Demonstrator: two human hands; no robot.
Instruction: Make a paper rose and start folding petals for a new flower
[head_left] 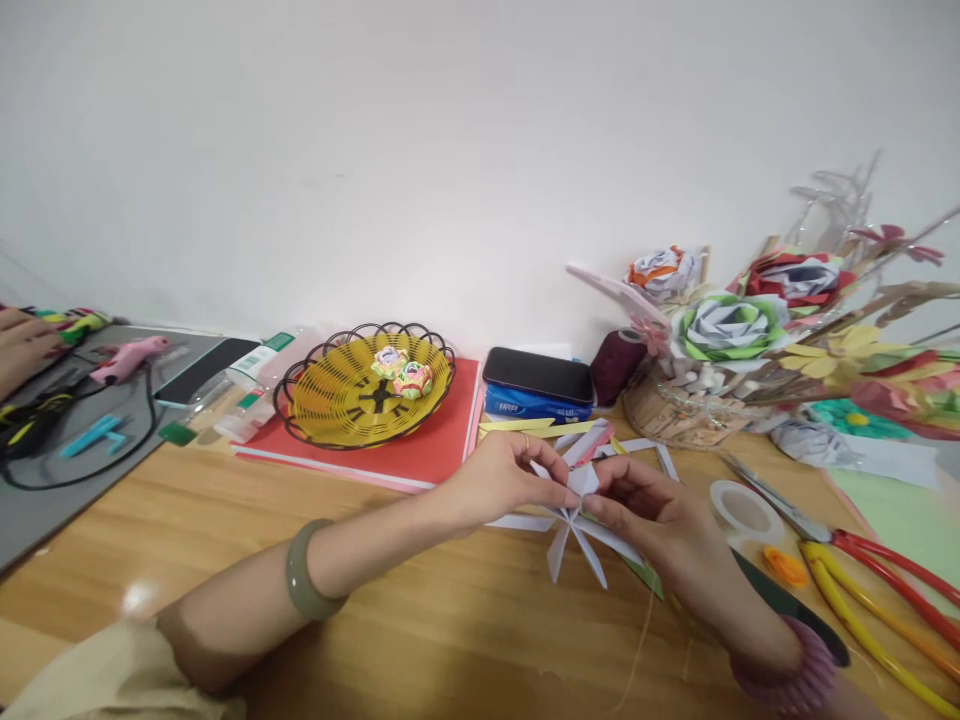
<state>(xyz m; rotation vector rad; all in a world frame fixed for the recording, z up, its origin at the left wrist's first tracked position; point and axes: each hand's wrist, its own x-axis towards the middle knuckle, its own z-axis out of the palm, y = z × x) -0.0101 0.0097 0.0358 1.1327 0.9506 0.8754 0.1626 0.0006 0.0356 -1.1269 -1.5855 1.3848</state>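
Between my two hands is a white folded-paper flower, its narrow pointed petals spreading down and outward from a pinched centre. My left hand is closed on it from the left, thumb and fingertips at the centre. From the right, my right hand pinches the same paper flower near its middle. The fingers partly hide the upper petals. White and yellow paper strips lie on the table behind and under the hands. A thin thread trails over the wood below.
A yellow woven basket with small paper balls stands on red paper. Behind my hands, a phone rests on a blue pack. At right are paper flowers, tape and scissors. Another person's hand is at far left.
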